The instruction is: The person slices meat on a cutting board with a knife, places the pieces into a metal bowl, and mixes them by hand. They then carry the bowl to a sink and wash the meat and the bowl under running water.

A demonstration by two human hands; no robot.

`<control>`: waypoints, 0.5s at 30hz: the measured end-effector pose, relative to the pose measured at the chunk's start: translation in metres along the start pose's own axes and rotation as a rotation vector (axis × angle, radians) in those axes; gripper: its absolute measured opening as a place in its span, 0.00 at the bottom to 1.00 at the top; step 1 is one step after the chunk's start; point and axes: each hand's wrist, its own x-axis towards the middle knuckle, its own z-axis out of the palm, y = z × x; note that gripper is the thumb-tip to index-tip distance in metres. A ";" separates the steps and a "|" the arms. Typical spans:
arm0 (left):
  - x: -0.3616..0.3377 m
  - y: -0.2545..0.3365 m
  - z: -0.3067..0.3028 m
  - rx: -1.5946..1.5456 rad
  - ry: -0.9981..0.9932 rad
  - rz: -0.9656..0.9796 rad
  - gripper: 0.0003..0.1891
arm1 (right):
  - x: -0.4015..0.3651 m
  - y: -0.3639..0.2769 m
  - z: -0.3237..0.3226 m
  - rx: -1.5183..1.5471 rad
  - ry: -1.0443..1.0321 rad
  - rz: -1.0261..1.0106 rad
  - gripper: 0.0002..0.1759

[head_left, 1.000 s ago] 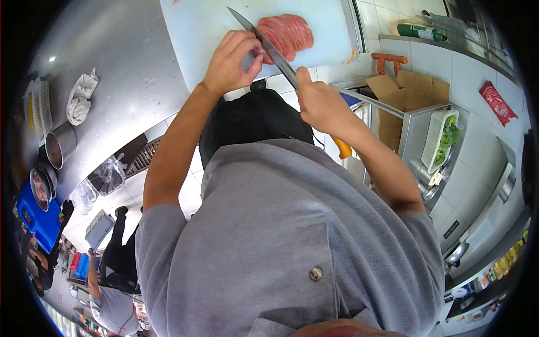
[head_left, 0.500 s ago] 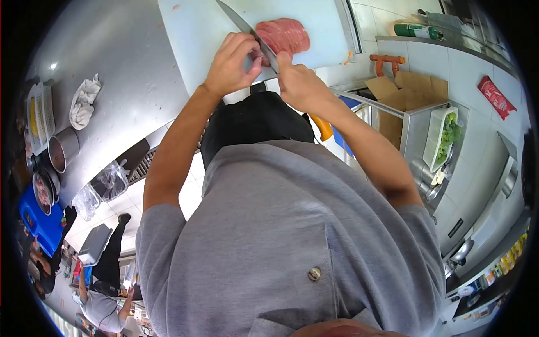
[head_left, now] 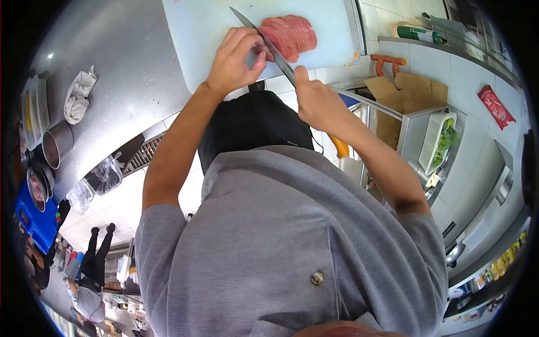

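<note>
A sliced piece of raw red meat (head_left: 292,36) lies on the white cutting board (head_left: 210,33). My right hand (head_left: 321,101) is closed round the handle of a kitchen knife (head_left: 279,60). Its long blade slants across the near left end of the meat, tip pointing up and left. Curled beside the blade, my left hand (head_left: 234,60) grips the near left end of the meat, its fingertips close to the knife. The knife handle is hidden inside my right hand.
A crumpled white cloth (head_left: 80,95) lies on the steel counter (head_left: 129,67), near a metal pot (head_left: 57,145) and a white basket (head_left: 35,112). On the right are a cardboard box (head_left: 415,92) and a tray of greens (head_left: 441,141). Another person (head_left: 90,300) stands at lower left.
My right hand has drawn the knife back toward me and to the right. My left hand stays at the meat. The person at lower left has moved farther off.
</note>
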 end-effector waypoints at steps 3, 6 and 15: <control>0.002 0.000 -0.002 -0.002 -0.010 0.007 0.16 | 0.029 0.001 0.016 -0.022 0.144 -0.048 0.17; 0.001 0.005 -0.002 0.019 -0.023 0.016 0.16 | 0.050 0.006 0.029 -0.017 0.235 -0.119 0.18; -0.003 0.006 0.000 0.036 -0.026 -0.015 0.14 | 0.019 0.023 0.024 0.134 0.069 -0.027 0.20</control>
